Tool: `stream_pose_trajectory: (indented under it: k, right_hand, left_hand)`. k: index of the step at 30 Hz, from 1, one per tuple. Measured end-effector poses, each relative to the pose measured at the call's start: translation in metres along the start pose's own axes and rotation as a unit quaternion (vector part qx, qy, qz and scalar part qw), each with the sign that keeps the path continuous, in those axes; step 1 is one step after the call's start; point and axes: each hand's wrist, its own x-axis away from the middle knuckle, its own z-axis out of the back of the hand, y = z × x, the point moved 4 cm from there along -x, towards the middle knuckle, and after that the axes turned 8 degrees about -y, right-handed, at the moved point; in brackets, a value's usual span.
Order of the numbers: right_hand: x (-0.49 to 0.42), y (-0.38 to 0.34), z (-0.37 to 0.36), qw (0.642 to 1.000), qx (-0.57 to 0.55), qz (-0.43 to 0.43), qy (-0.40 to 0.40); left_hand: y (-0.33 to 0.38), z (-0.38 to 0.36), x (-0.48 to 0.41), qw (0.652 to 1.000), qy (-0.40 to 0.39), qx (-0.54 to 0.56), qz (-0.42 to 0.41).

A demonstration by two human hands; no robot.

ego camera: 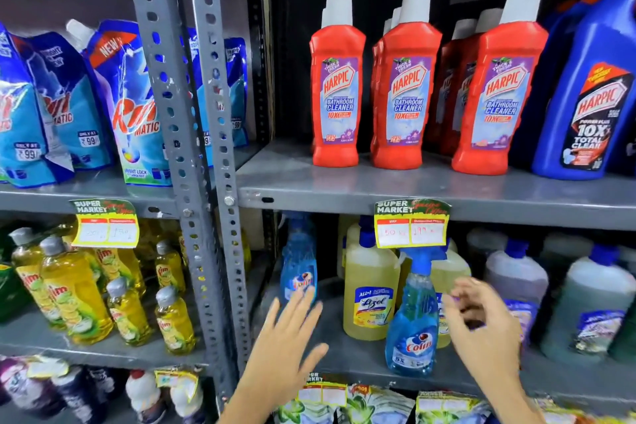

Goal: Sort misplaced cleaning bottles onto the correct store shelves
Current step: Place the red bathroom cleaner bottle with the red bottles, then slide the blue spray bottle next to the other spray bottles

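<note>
A blue Colin spray bottle [413,317] stands at the front of the lower right shelf [344,354], in front of a yellow Lizol bottle [370,293]. A second blue spray bottle [298,265] stands further back to the left. My left hand [289,337] is open with fingers spread, just below that second bottle and holding nothing. My right hand [481,317] hovers right of the Colin bottle, fingers curled and apart, blurred, touching nothing that I can see. Red Harpic bathroom cleaner bottles [406,79] line the upper shelf [378,182].
A blue Harpic bottle [585,86] stands at the upper right. Grey slotted uprights [206,182] split the rack. Left bay holds Rin pouches [134,103] above yellow Vim bottles [75,289]. Cloudy Lizol bottles [585,303] fill the lower right. Price tags [411,224] hang from shelf edges.
</note>
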Motion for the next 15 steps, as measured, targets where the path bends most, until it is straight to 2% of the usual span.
stream_pose_trajectory:
  k: [3, 6, 8, 12, 15]
  right_hand:
    - [0.020, 0.061, -0.023, 0.970, 0.052, -0.181, -0.155]
    - [0.030, 0.093, -0.040, 0.933, 0.038, -0.253, -0.254]
    - [0.033, 0.104, -0.047, 0.922, 0.042, -0.268, -0.278]
    - [0.035, 0.116, -0.054, 0.924, 0.036, -0.276, -0.261]
    - [0.038, 0.111, -0.065, 0.920, 0.045, -0.271, -0.279]
  left_hand:
    - [0.003, -0.052, 0.016, 0.991, -0.130, 0.015, 0.007]
    - [-0.002, -0.078, 0.025, 0.990, -0.136, -0.009, 0.032]
    - [-0.007, -0.092, 0.029, 0.987, -0.152, -0.019, 0.040]
    - [-0.013, -0.111, 0.029, 0.987, -0.153, 0.008, 0.056]
    - [-0.016, -0.121, 0.030, 0.983, -0.170, 0.024, 0.059]
